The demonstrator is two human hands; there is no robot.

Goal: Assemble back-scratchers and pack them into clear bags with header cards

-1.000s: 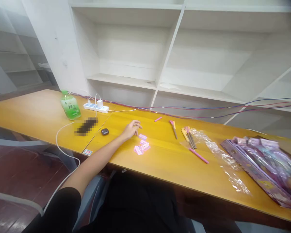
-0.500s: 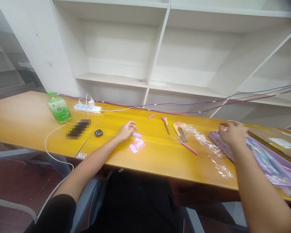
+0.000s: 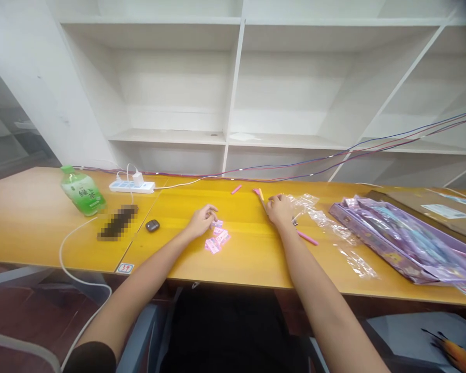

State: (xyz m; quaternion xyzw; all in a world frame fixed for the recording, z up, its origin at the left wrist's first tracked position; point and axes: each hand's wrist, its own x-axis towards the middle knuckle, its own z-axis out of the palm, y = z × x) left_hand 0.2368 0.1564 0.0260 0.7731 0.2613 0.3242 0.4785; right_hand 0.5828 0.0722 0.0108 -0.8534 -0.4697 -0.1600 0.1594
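Curling loosely open, left hand [image 3: 202, 221] beside pink cards [image 3: 216, 241], right hand [image 3: 279, 209] near pen [image 3: 260, 196], grip unclear

The right hand [image 3: 279, 208], over the purple box [image 3: 390, 259] half a second ago, now lies farther left, nearer the table's [image 3: 233, 267] back edge, hiding most of the stick bundle [image 3: 294, 221].

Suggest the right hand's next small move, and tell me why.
Perhaps ease the right hand onto the pink-topped stick: it lies just beside that hand, while the left hand is farther off, by the pink cards.
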